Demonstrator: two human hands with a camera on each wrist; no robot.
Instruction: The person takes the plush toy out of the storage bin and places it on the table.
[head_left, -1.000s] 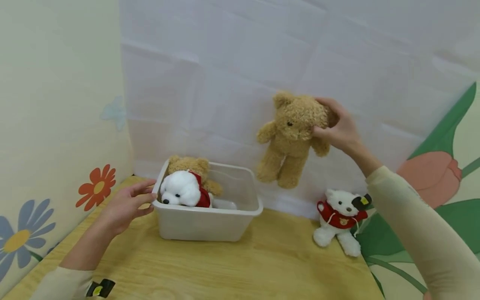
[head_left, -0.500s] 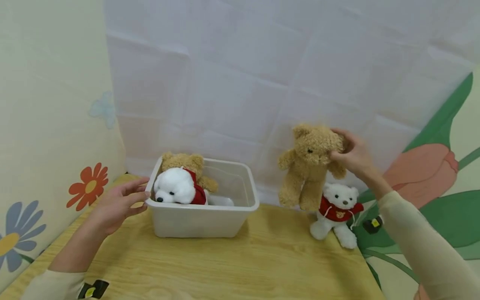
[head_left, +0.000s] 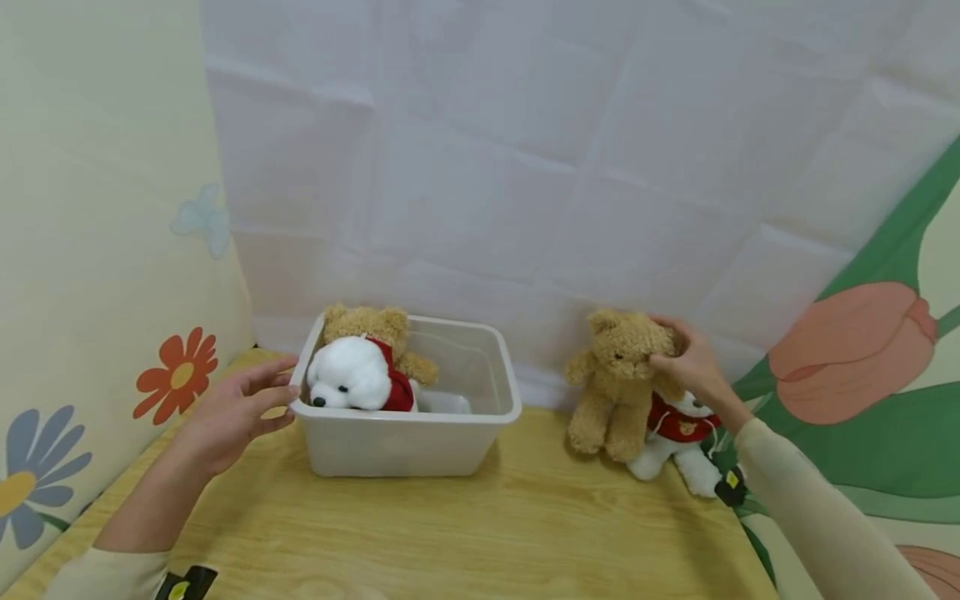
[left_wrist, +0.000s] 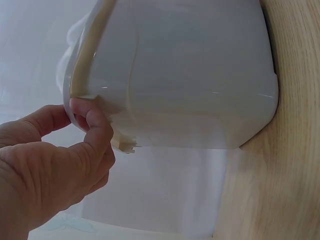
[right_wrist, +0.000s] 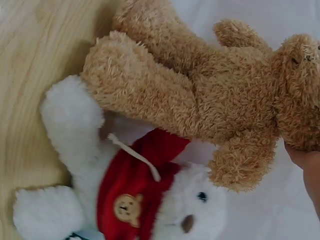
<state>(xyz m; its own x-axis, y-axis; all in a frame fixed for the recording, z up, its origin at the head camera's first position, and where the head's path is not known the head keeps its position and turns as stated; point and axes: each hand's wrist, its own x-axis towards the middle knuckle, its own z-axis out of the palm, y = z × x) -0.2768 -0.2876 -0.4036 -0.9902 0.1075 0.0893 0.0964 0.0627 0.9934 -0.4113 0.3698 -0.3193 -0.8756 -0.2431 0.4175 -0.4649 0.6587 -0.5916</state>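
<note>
By the side of its head, a brown teddy bear [head_left: 615, 387] is held upright in my right hand [head_left: 693, 362]. Its feet are down at the table, just left of a white teddy bear [head_left: 678, 450] in a red hoodie, whose face it partly covers in the head view. My left hand [head_left: 236, 412] pinches the left rim of a white plastic bin [head_left: 405, 446], thumb on one side and fingers on the other [left_wrist: 92, 122]. Inside the bin lie a white plush toy [head_left: 352, 375] with red clothing and, behind it, another brown teddy bear [head_left: 367, 323].
The wooden table [head_left: 450, 533] runs under everything. A white sheet [head_left: 480, 167] hangs behind it. Printed flower walls stand at both sides, a red flower [head_left: 178, 375] on the left and a pink tulip [head_left: 851, 354] on the right.
My right hand has lowered the brown teddy bear and carried it right, from mid-air down beside the white one. My left hand has stayed at the bin's rim.
</note>
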